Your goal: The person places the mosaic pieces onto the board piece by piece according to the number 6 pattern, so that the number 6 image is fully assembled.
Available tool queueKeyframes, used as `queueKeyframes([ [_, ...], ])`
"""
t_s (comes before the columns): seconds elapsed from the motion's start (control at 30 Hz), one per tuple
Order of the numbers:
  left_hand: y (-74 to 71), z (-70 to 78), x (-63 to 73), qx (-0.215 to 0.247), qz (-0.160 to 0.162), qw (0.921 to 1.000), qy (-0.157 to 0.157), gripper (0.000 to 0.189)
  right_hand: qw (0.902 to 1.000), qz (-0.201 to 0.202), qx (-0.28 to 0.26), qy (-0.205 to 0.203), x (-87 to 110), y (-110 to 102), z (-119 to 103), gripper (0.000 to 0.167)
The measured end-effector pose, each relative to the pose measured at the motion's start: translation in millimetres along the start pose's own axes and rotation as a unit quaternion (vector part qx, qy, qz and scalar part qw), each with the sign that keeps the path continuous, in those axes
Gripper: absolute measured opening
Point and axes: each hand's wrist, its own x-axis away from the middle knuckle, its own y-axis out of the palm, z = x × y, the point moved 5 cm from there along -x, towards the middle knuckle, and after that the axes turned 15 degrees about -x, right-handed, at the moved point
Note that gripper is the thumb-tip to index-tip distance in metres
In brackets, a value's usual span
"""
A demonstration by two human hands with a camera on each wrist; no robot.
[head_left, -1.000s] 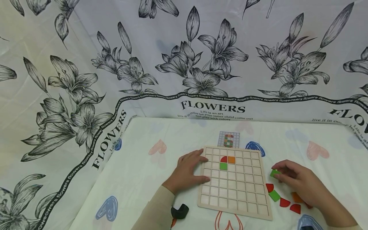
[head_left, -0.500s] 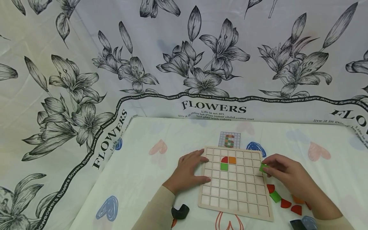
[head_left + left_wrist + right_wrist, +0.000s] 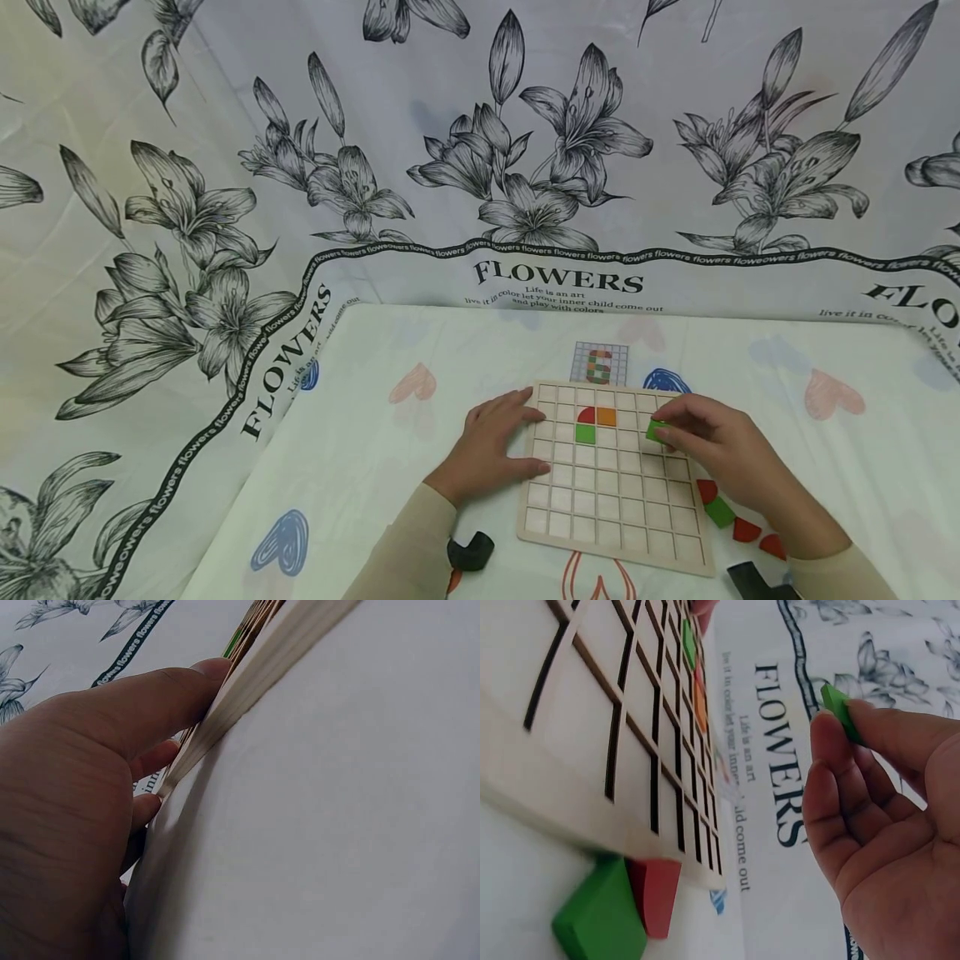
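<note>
My right hand (image 3: 716, 437) pinches a green square tile (image 3: 841, 712) between thumb and fingertips, over the right part of a wooden grid board (image 3: 600, 500). My left hand (image 3: 487, 442) rests at the board's left edge, thumb and fingers spread along the rim; in the left wrist view its thumb (image 3: 180, 694) lies against the board's side. Set in the board's upper cells are a red quarter-round tile (image 3: 587, 414), an orange square tile (image 3: 606, 417) and, below the red one, another green square tile (image 3: 585, 434).
Beyond the board lies a small grid card (image 3: 599, 363) with a colored figure like a 6. Right of the board several loose tiles lie on the cloth, among them a red one (image 3: 746, 530) and a green one (image 3: 720, 512). A black object (image 3: 471, 552) sits near the left sleeve.
My right hand has carried the green tile leftward from the loose tiles beside the board to over its right columns. The left hand has stayed at the board's edge.
</note>
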Motion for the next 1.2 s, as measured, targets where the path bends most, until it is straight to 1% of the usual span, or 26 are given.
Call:
queueKeyframes([
  [0.13, 0.3, -0.2, -0.5, 0.002, -0.002, 1.0000, -0.004, 0.065, 0.9998, -0.002, -0.019, -0.002, -3.4, 9, -3, 0.017],
  [0.43, 0.4, -1.4, -0.5, -0.001, -0.001, 1.0000, -0.005, 0.065, 0.9986, -0.021, -0.037, -0.031, -11.9, 29, -10, 0.017],
  [0.6, 0.4, -0.9, -0.1, -0.002, -0.003, 1.0000, -0.005, 0.065, 0.9978, -0.034, -0.038, -0.043, -15.6, 38, -12, 0.017],
  [0.87, 1.0, -0.8, -0.1, -0.001, -0.005, 1.0000, -0.007, 0.064, 0.9979, -0.029, -0.023, -0.053, -22.3, 49, -16, 0.014],
  [1.03, 0.0, -1.0, -0.5, -0.004, -0.002, 1.0000, -0.001, 0.064, 0.9986, -0.016, -0.027, -0.043, -25.9, 53, -16, 0.013],
  [1.2, 0.0, -1.6, -0.5, -0.002, -0.001, 1.0000, 0.002, 0.064, 0.9985, -0.013, -0.042, -0.032, -27.5, 58, -9, 0.011],
])
